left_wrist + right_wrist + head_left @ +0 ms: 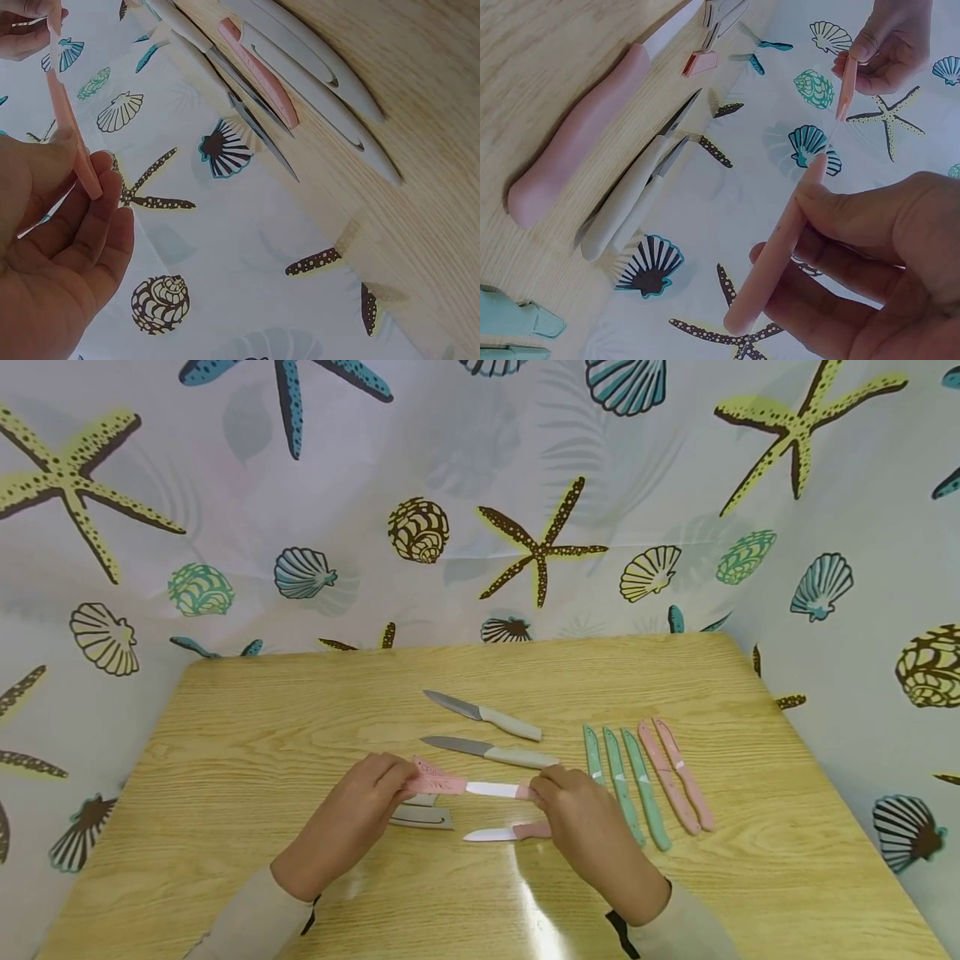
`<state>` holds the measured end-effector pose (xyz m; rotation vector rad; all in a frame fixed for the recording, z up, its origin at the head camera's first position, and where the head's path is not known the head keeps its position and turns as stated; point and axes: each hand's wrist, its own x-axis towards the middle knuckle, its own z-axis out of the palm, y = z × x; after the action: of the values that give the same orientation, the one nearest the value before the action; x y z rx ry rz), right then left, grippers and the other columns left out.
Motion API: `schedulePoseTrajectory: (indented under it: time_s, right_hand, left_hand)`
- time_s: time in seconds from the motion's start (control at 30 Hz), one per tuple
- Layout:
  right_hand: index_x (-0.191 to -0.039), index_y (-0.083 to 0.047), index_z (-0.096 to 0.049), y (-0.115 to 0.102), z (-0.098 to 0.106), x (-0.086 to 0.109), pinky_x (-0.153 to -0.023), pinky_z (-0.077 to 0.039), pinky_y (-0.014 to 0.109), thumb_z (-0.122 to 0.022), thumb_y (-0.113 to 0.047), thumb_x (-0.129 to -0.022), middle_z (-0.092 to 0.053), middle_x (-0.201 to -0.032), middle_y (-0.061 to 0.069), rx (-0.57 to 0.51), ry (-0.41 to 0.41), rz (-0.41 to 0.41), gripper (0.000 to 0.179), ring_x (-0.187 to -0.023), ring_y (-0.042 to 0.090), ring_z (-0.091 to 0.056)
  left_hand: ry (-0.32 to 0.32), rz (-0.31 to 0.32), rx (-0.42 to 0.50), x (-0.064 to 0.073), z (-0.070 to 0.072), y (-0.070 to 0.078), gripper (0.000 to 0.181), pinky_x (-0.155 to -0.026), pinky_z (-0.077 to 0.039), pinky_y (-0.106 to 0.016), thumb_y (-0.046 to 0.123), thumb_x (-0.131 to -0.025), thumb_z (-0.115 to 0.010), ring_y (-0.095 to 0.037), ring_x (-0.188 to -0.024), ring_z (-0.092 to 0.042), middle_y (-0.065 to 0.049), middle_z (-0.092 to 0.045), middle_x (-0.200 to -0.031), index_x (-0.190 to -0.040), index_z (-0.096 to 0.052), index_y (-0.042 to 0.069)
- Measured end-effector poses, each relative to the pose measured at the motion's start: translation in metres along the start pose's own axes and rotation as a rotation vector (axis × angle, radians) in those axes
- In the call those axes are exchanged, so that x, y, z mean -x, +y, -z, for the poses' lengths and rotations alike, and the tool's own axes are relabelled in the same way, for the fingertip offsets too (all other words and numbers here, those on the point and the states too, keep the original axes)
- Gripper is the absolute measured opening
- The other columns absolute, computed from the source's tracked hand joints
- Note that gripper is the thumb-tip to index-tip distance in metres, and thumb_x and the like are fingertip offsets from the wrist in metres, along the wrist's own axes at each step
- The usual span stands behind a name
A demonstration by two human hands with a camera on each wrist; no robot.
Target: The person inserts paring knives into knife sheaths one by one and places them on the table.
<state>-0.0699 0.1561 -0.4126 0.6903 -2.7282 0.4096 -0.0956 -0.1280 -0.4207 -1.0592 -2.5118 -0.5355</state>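
Note:
My left hand (363, 810) pinches a pink knife sheath (442, 785) between thumb and fingers. A pink-handled paring knife (776, 244) is held by the handle in my right hand (588, 822). Its white blade (491, 789) points left, with the tip at the mouth of the sheath; whether the tip is inside I cannot tell. Both are held above the table. Below the right hand lies a second pink-handled knife (532, 832), blade bare. Near the left hand are two cream sheaths (422, 817) and another pink sheath (262, 71), mostly hidden in the head view.
Two cream-handled knives (510, 724) with bare grey blades lie beyond the hands. On the right stand in a row three green sheathed knives (617, 772) and two pink sheathed knives (678, 768). The wooden table (247, 727) meets a shell-patterned cloth (450, 585) behind.

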Motion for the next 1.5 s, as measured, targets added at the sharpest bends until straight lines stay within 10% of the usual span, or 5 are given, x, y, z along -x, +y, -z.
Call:
schedulePoseTrajectory:
  time_s: [0.63,1.5]
  right_hand:
    - [-0.086,-0.001,-0.070,-0.010,-0.002,-0.005,-0.069,-0.056,0.025,-0.079,0.004,-0.074,-0.063,-0.090,0.008,-0.014,0.041,0.156,0.016,-0.087,0.022,-0.062]
    - [-0.087,0.000,-0.070,0.002,-0.011,0.001,-0.064,-0.055,0.023,-0.078,0.002,-0.078,-0.063,-0.086,0.006,-0.003,-0.017,0.118,0.012,-0.076,0.017,-0.063]
  left_hand:
    - [0.013,-0.095,-0.019,-0.015,-0.010,0.016,0.021,-0.077,-0.051,-0.026,0.012,-0.087,-0.069,-0.016,-0.089,-0.058,-0.003,-0.062,-0.101,-0.104,-0.061,0.004]
    - [-0.079,-0.024,-0.010,-0.020,-0.017,0.008,0.040,-0.084,-0.052,-0.028,0.009,-0.080,-0.078,-0.022,-0.101,-0.059,-0.008,-0.062,-0.110,-0.116,-0.063,0.000]
